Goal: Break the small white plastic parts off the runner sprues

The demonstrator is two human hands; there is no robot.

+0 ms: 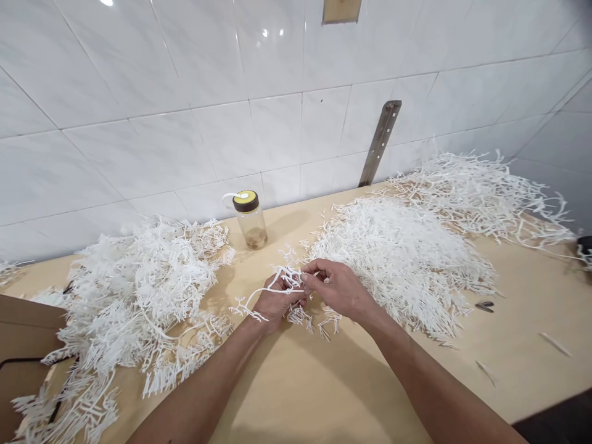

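Two bare hands meet at the near centre of the pale wooden tabletop [324, 382]. Left hand [277, 302]: curled, gripping a white branched plastic sprue [259, 297] whose twigs trail left. Right hand [340, 288]: fingertips pinching the same sprue's top. Left: heap of white branched plastic pieces [134, 290]; brown cardboard box edge [23, 345] at the near left. Right: larger heap of fine white plastic sticks [398, 253]. Far centre: clear plastic bottle with yellow lid [250, 219], upright. Beyond: white tiled wall [185, 92], slanted metal bracket [380, 142].
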